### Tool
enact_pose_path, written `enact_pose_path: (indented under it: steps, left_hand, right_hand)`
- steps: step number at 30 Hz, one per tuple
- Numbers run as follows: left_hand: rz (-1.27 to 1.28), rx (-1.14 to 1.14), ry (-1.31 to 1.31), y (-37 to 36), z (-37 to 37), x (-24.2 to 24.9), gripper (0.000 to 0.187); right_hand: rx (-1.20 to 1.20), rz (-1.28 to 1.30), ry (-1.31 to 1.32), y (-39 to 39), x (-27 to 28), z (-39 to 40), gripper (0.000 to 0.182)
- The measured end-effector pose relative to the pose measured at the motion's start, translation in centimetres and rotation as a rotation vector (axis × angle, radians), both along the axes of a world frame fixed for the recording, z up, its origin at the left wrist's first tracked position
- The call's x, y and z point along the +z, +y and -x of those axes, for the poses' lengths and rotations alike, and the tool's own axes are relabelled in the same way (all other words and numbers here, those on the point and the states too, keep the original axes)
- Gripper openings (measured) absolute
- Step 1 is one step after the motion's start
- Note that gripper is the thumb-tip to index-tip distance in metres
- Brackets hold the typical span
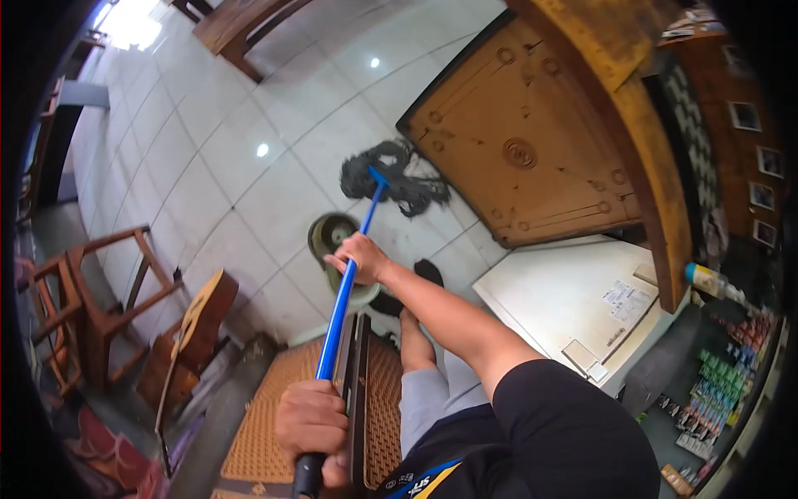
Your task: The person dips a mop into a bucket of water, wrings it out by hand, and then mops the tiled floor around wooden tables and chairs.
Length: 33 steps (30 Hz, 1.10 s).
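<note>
A mop with a blue handle (337,320) slants away from me over the tiled floor. Its dark grey string head (395,179) lies spread on the tiles beside a patterned wooden board. My left hand (312,420) is wrapped round the top end of the handle, just above its black grip. Further down the shaft, my right hand (362,258) holds the handle, with that arm stretched across the view. Just beyond my right hand stands an olive-green bucket (318,241), partly hidden by the hand and handle.
The carrom-style board (490,141) leans at the upper right, near a white cabinet (553,279). Wooden chairs (100,312) and a guitar-like wooden object (204,320) are at the left. A woven brown surface (278,407) lies below. A wooden bench (241,29) stands at the top.
</note>
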<state>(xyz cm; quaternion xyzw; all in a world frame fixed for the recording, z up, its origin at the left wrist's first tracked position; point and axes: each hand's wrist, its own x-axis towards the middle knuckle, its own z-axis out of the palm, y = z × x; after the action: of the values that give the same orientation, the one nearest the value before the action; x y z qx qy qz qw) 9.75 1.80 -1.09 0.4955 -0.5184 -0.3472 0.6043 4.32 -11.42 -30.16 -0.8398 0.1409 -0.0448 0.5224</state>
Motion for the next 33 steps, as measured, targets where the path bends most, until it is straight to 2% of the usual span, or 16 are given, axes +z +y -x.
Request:
enact_pose_path:
  steps: [2, 4, 6, 8, 10, 14, 16, 17, 19, 20, 24, 27, 28, 29, 31, 33]
  left_hand:
    - [-0.088, 0.013, -0.053, -0.4, 2.0, 1.1, 0.036]
    - [-0.135, 0.008, -0.122, -1.5, 3.1, 1.5, 0.035]
    - [-0.213, -0.177, -0.194, -2.3, 4.0, 1.1, 0.037]
    - [-0.181, -0.179, -0.189, -2.8, 3.9, 1.2, 0.039]
    - [-0.123, -0.160, -0.042, -3.1, 3.2, 1.8, 0.043]
    - [-0.048, 0.049, 0.237, -4.5, 4.2, 2.3, 0.042]
    - [-0.049, -0.097, 0.302, -4.4, 4.1, 0.6, 0.044]
    - [-0.045, -0.098, 0.342, -4.8, 4.2, -0.1, 0.044]
    - [-0.014, -0.091, 0.391, -5.4, 4.7, -1.8, 0.044]
    - [-0.007, -0.077, 0.388, -5.3, 5.1, -1.6, 0.044]
    - [-0.066, -0.001, 0.202, -5.5, 7.6, 1.3, 0.035]
    - [-0.141, -0.061, 0.104, -4.6, 7.9, 3.2, 0.035]
    - [-0.169, -0.097, 0.043, -4.5, 8.2, 3.4, 0.034]
    - [-0.190, -0.133, -0.023, -4.6, 8.5, 3.3, 0.033]
    - [-0.203, -0.171, -0.061, -4.8, 9.2, 2.0, 0.033]
    - [-0.201, -0.191, -0.126, -5.0, 9.5, 1.1, 0.034]
  right_hand:
    - [0.057, -0.068, -0.110, 1.2, -1.5, -1.1, 0.048]
    - [0.217, -0.047, -0.151, 1.1, -1.5, -1.9, 0.048]
    - [0.253, -0.057, -0.149, 0.5, -1.2, -1.5, 0.048]
    - [0.299, -0.061, -0.143, 0.2, -0.5, -0.7, 0.049]
    - [0.232, -0.128, -0.102, -0.3, 0.3, 1.2, 0.050]
    - [0.121, -0.069, -0.114, -2.2, 1.5, 7.9, 0.044]
    - [0.061, -0.019, -0.047, -3.3, 1.4, 12.0, 0.041]
    - [0.048, 0.041, 0.021, -3.4, 0.3, 13.8, 0.042]
    - [-0.097, -0.050, 0.094, -3.7, -0.2, 15.9, 0.046]
    - [-0.083, -0.045, 0.091, -3.3, -0.6, 16.0, 0.046]
    - [-0.203, -0.041, -0.025, -1.8, -0.8, 14.7, 0.045]
    - [-0.075, -0.053, -0.115, -1.2, 0.6, 10.3, 0.042]
    - [-0.043, -0.095, -0.220, -0.8, 0.0, 8.7, 0.041]
    - [0.042, -0.046, -0.218, -0.9, -0.7, 7.4, 0.042]
    - [0.135, -0.117, -0.209, -1.7, -0.5, 5.4, 0.045]
    - [0.146, -0.089, -0.204, -2.1, -0.4, 4.7, 0.046]
